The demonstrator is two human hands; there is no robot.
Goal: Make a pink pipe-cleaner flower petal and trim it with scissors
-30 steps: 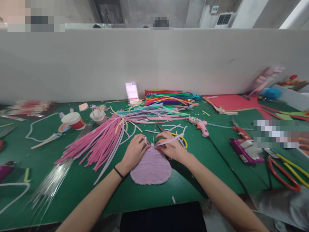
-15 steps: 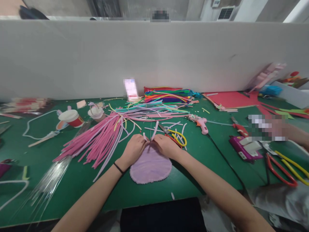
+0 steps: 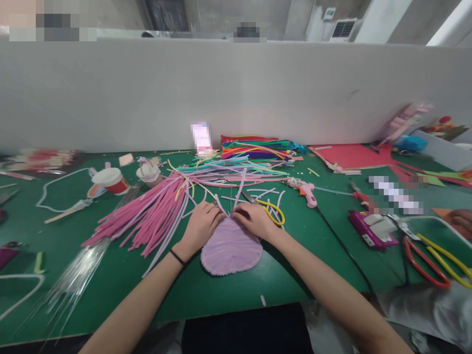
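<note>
A rounded, fuzzy lavender piece of pipe cleaners (image 3: 231, 250) lies at the front middle of the green table, its narrow end away from me. My left hand (image 3: 201, 221) is closed at the left of that narrow end, fingers pressed together on its edge. On the other side my right hand (image 3: 254, 220) pinches the base of a lavender pipe cleaner (image 3: 241, 186) that sticks up from the piece. A shorter strand rises by my left fingertips. Beyond my right hand lie yellow-handled scissors (image 3: 272, 210), partly hidden by it.
Pink pipe cleaners (image 3: 147, 216) fan out at left, with multicoloured bundles (image 3: 254, 147) behind. A pink glue gun (image 3: 308, 193) and its cord lie at right, near a purple power strip (image 3: 368, 236) and large scissors (image 3: 427, 265). A paper cup (image 3: 112, 181) stands at left. Another person's hand (image 3: 462, 221) shows far right.
My hands stay at the narrow end; the fingers have shifted slightly, and the upright strands show longer above them. The lavender piece has turned a little. The other person's hand has moved right.
</note>
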